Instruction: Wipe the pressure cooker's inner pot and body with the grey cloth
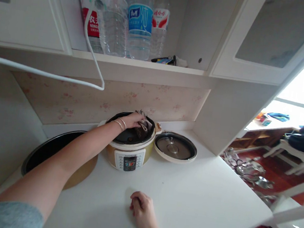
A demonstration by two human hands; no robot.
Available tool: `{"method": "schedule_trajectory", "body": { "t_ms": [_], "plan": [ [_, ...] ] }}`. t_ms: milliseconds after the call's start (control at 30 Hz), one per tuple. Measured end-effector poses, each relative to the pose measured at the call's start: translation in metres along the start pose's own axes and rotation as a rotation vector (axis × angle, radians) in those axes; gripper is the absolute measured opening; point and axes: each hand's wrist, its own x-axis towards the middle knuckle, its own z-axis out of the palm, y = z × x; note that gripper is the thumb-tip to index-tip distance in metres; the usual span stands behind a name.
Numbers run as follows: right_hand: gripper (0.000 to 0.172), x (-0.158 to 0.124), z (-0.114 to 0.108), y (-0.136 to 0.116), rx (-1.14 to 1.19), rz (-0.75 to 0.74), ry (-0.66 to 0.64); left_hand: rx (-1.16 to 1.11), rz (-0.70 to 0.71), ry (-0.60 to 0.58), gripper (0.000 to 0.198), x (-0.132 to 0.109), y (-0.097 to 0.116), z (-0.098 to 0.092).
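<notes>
My left hand [133,120], with bangles at the wrist, grips a greyish-brown cloth [145,127] at the right inner side of an uncovered rice cooker [147,157]. The cooker is white and gold, with a control panel on its front. Its round lid [175,149] lies open to the right, inner face up. Beside the cooker on the left is a large inner pot [83,170], dark inside and gold outside, partly hidden by my left forearm. My right hand [142,206] rests on the white tabletop in front of the cooker, fingers curled, with nothing visible in it.
Above, an open shelf [141,62] holds plastic bottles [140,25] and small items. A white cable [63,79] hangs across the upper left. A floral-patterned panel [116,94] stands behind the cooker. On the right, shiny metal items [249,171] lie below the table edge, near a white chair [289,150].
</notes>
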Motion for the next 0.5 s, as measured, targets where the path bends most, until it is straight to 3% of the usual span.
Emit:
{"method": "schedule_trajectory", "body": {
  "t_ms": [67, 167, 300, 367, 433, 500],
  "plan": [
    [0.023, 0.000, -0.001, 0.000, -0.005, 0.000, -0.002, 0.086, -0.012, -0.122, 0.020, -0.015, -0.003, -0.003],
    [0.023, 0.000, 0.000, 0.001, -0.016, -0.009, -0.008, 0.392, 0.033, -0.350, 0.034, -0.041, -0.001, -0.016],
    [0.022, -0.001, 0.001, 0.001, -0.026, -0.014, -0.010, 0.901, 0.034, -0.489, 0.024, -0.060, 0.006, -0.048],
    [0.023, -0.001, 0.002, -0.001, -0.037, -0.013, -0.006, 1.211, 0.103, -0.474, 0.023, -0.059, 0.004, -0.062],
    [0.023, -0.002, 0.002, -0.005, -0.058, -0.018, -0.003, 1.500, 0.297, -0.330, 0.020, -0.050, -0.003, -0.071],
    [0.023, -0.002, 0.002, -0.008, -0.081, -0.027, 0.002, 1.634, 0.486, -0.187, 0.021, -0.038, -0.012, -0.074]
  ]
}}
